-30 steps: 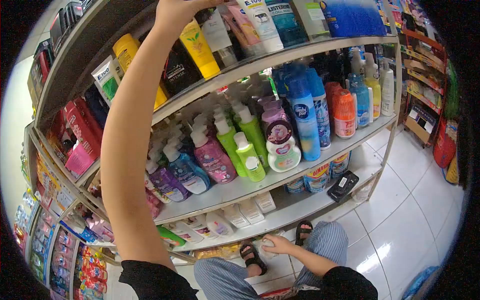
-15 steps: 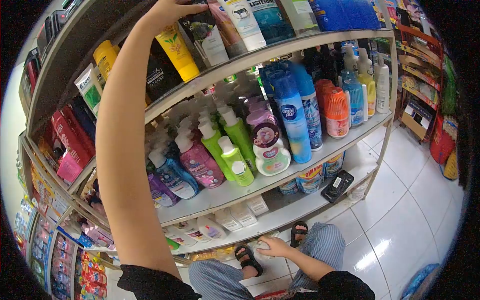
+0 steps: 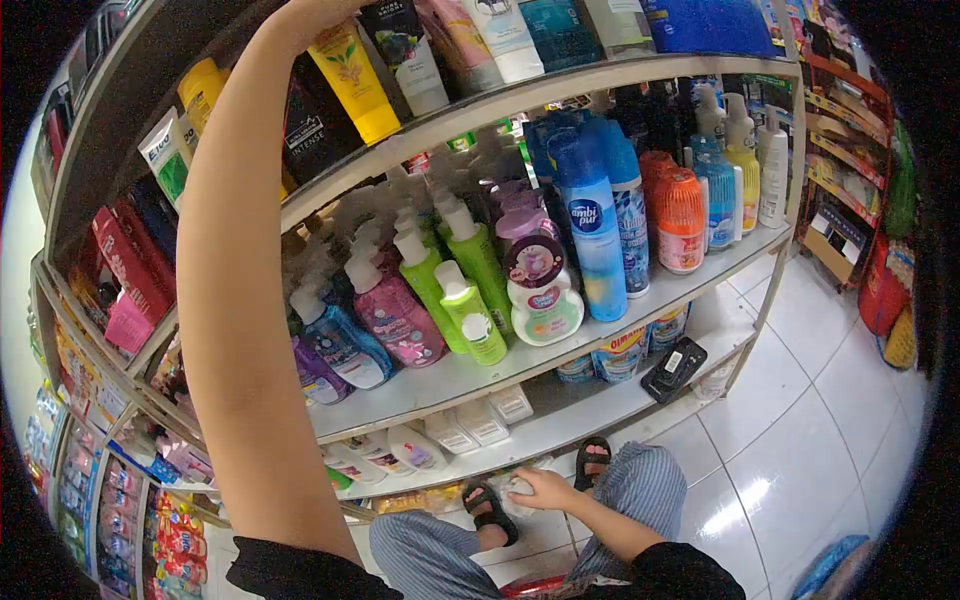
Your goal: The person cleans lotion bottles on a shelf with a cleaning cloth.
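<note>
My left hand (image 3: 318,14) reaches up to the upper shelf, beside a yellow tube (image 3: 355,82) and a black tube (image 3: 405,58); its fingers lie mostly beyond the top edge of the view. Low down, between my knees, my right hand (image 3: 541,489) has its fingers closed on a crumpled clear plastic thing (image 3: 519,490), near my sandals. On the middle shelf (image 3: 420,388), between the two hands, stand green pump bottles (image 3: 473,318), a pink bottle (image 3: 398,318), a white-and-purple bottle (image 3: 543,290) and a blue spray can (image 3: 594,235).
A black device (image 3: 674,370) lies at the edge of the bottom shelf, near detergent packs (image 3: 618,355). White tiled floor (image 3: 770,430) spreads to the right, where a red rack (image 3: 845,160) stands. More stocked shelves (image 3: 90,470) curve along the left.
The view has shifted slightly, so the upper tubes sit a little lower. My left hand is farther out past the top edge. My right hand remains low by the sandals.
</note>
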The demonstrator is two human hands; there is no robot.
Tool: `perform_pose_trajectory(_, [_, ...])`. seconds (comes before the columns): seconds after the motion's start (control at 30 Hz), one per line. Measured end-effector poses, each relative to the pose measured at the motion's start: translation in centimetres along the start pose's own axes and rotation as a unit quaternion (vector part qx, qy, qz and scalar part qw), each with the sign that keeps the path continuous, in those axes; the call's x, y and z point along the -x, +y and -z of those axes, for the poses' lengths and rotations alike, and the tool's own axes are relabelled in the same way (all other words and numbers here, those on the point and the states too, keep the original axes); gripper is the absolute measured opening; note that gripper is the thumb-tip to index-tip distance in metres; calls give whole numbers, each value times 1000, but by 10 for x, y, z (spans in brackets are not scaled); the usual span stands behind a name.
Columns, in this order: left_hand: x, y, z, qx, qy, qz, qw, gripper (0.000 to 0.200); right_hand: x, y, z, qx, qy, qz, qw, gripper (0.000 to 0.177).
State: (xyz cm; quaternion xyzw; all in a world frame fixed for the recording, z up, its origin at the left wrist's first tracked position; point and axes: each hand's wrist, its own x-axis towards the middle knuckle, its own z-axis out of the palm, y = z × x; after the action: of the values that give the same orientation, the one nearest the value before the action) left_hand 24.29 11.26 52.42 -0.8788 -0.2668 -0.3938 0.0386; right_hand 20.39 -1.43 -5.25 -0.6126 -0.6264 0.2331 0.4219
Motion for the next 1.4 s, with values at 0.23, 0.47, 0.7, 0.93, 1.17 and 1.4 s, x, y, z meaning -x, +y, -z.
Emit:
perform_pose_trajectory(0.23, [-14,-10,-3,8,-35,-21,999,38,0,8,-8,9,2,-6,1000,38])
perform_pose_trajectory(0.47, [-23,-18,-9,-12,-14,-53,998,36,0,6,-6,18,1,4,1000,37])
perform_pose_trajectory(0.7, [-22,-17,-8,-16,-24,-40,999,34,-1,7,-6,29,-7,14,999,35])
perform_pose_trajectory(0.93, [-19,-19,-5,15,-53,-9,998,34,0,7,-7,33,4,33,999,35])
perform_pose_trajectory(1.17, [-6,-8,-4,14,-15,9,1000,37,0,4,-4,15,7,42,999,35])
perform_pose_trajectory(1.4, [-13,-19,-3,48,-61,-2,997,36,0,2,-3,12,-3,32,999,36])
